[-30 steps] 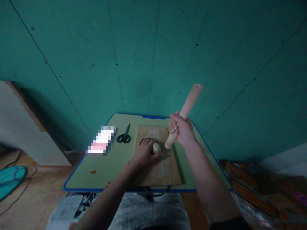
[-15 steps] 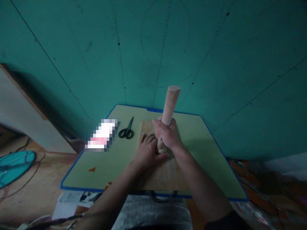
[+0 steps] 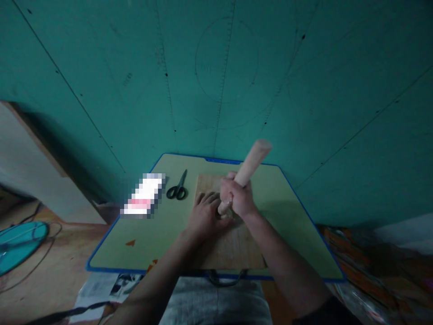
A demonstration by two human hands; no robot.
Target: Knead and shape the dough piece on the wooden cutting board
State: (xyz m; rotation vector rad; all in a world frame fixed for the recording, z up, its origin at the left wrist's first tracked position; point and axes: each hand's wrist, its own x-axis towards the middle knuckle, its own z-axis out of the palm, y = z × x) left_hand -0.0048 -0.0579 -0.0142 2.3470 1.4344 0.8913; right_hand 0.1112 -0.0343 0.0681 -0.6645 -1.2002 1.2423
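My right hand [image 3: 237,198] grips a pale wooden rolling pin [image 3: 250,163], tilted up to the right, its lower end pressed down beside my left hand. My left hand [image 3: 205,215] lies on the wooden cutting board [image 3: 233,248], fingers curled around the spot where the pin's end meets the board. The small dough lump is hidden under the two hands. The board rests on a pale green table with a blue rim [image 3: 142,234].
Black scissors [image 3: 178,189] lie on the table left of the board, beside a blurred white and pink packet [image 3: 142,199]. A teal wall stands close behind the table. A teal fan [image 3: 16,243] and cables are on the floor left; clutter lies at right.
The right hand brought the rolling pin down from the right onto the dough beside the left hand, stood it nearly upright, then tilted it to the right. The dough went out of sight.
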